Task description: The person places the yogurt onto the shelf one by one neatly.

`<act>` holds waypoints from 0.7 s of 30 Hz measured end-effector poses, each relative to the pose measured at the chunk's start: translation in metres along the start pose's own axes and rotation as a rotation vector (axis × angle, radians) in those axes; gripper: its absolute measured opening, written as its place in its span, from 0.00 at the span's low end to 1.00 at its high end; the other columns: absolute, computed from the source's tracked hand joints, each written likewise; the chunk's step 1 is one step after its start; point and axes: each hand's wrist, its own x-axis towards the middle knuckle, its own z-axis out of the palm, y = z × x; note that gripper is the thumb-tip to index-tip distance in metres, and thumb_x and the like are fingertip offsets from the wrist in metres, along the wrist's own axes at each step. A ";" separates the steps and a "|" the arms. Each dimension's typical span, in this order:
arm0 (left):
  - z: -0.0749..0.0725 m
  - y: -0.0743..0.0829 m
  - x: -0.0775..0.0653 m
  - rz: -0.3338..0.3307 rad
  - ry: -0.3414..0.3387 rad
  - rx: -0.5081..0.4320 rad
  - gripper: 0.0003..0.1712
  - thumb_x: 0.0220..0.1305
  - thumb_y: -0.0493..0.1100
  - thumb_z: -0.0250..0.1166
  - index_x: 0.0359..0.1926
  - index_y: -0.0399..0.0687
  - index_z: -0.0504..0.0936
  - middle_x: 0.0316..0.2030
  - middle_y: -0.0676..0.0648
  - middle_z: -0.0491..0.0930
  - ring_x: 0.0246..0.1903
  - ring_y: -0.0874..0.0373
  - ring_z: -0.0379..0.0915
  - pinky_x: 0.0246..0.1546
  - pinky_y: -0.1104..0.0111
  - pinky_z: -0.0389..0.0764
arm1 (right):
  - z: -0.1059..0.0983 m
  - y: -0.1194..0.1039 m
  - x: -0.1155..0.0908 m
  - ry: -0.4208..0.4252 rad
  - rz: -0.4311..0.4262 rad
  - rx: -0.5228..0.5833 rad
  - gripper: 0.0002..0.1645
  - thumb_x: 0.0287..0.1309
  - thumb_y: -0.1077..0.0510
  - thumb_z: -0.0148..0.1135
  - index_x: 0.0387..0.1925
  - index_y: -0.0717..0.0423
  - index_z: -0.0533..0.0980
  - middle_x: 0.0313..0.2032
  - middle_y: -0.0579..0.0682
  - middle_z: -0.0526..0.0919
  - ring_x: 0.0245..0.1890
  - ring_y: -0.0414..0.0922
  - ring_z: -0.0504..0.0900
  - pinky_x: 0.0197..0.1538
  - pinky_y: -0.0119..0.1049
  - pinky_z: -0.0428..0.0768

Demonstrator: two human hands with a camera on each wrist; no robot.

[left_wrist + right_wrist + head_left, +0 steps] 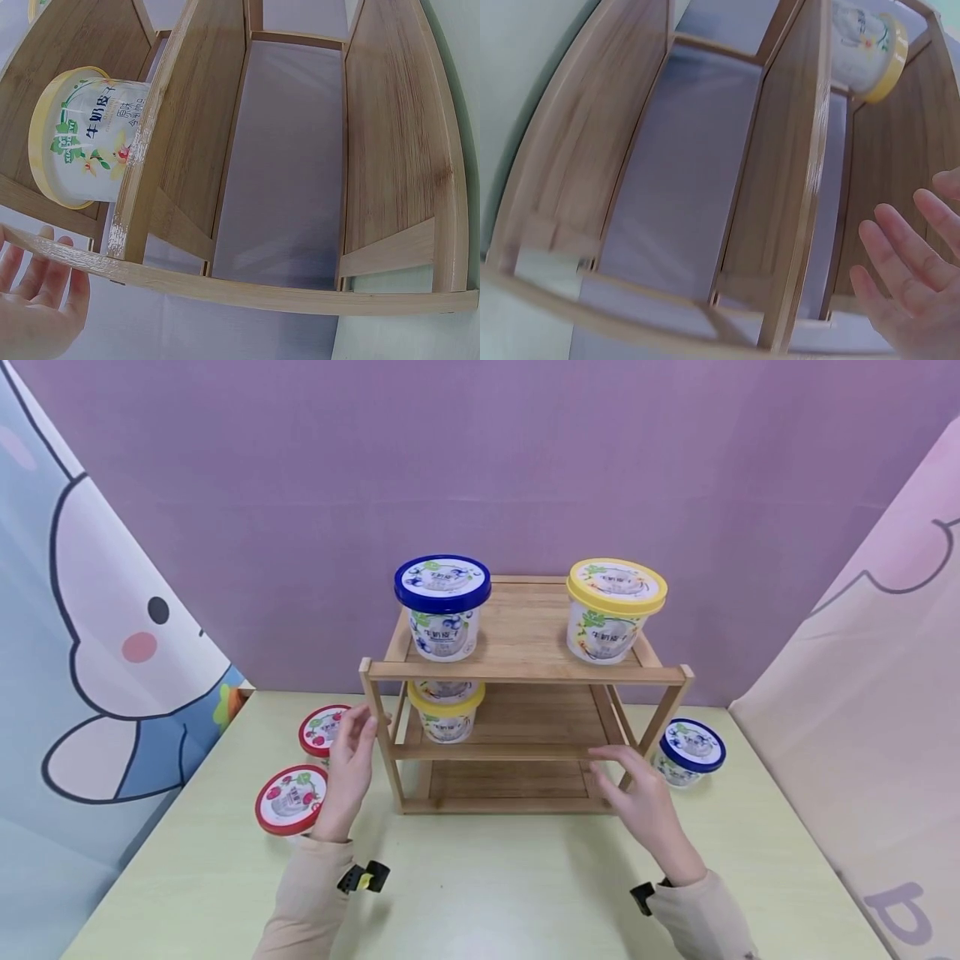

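Note:
A three-tier wooden rack (525,673) stands on the table. My left hand (351,768) is at its left front post, fingers loosely bent; in the left wrist view the fingertips (64,259) overlap the post. My right hand (637,797), holding nothing, hovers before the right part of the middle shelf with fingers spread. On the top shelf sit a blue-lidded tub (444,635) at left and a yellow-lidded tub (606,631) at right. Another yellow-lidded tub (447,727) occupies the middle shelf's left side, its lid partly hidden by the top rail.
Two red-lidded tubs, one nearer (288,797) and one farther back (318,727), stand on the table left of the rack, partly behind my left hand and arm. Right of the rack is a blue-lidded tub (692,747). A purple curtain (525,468) hangs behind the table (480,893).

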 end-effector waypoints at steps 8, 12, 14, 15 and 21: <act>0.000 0.001 0.000 -0.004 0.001 0.000 0.23 0.67 0.47 0.46 0.58 0.41 0.60 0.51 0.36 0.68 0.55 0.53 0.62 0.60 0.59 0.58 | -0.021 0.014 -0.009 0.024 0.001 -0.043 0.17 0.36 0.77 0.63 0.34 0.64 0.77 0.32 0.53 0.81 0.37 0.39 0.77 0.47 0.15 0.66; 0.000 0.000 0.000 -0.006 0.002 0.003 0.23 0.67 0.47 0.46 0.58 0.40 0.60 0.50 0.37 0.68 0.55 0.54 0.62 0.60 0.59 0.59 | -0.031 0.024 -0.016 0.038 0.009 -0.047 0.17 0.34 0.78 0.63 0.32 0.64 0.77 0.30 0.53 0.81 0.36 0.32 0.75 0.47 0.15 0.66; 0.000 0.000 0.000 -0.001 0.002 0.005 0.22 0.67 0.46 0.45 0.58 0.39 0.60 0.50 0.36 0.68 0.55 0.54 0.62 0.60 0.60 0.59 | -0.036 0.029 -0.020 0.050 0.032 -0.058 0.17 0.34 0.78 0.62 0.31 0.64 0.77 0.28 0.54 0.81 0.36 0.28 0.74 0.45 0.14 0.66; 0.000 0.000 0.000 0.000 0.002 0.006 0.22 0.67 0.46 0.45 0.58 0.39 0.60 0.49 0.37 0.68 0.54 0.54 0.62 0.60 0.59 0.59 | -0.038 0.032 -0.022 0.058 0.045 -0.064 0.16 0.34 0.78 0.62 0.30 0.64 0.77 0.28 0.55 0.81 0.35 0.27 0.73 0.44 0.14 0.67; 0.000 0.001 0.000 -0.001 -0.003 0.003 0.21 0.68 0.44 0.45 0.57 0.37 0.59 0.50 0.37 0.68 0.55 0.53 0.61 0.60 0.60 0.59 | -0.049 0.052 -0.032 0.066 0.169 -0.120 0.11 0.39 0.75 0.61 0.29 0.65 0.78 0.26 0.57 0.80 0.32 0.19 0.69 0.39 0.12 0.66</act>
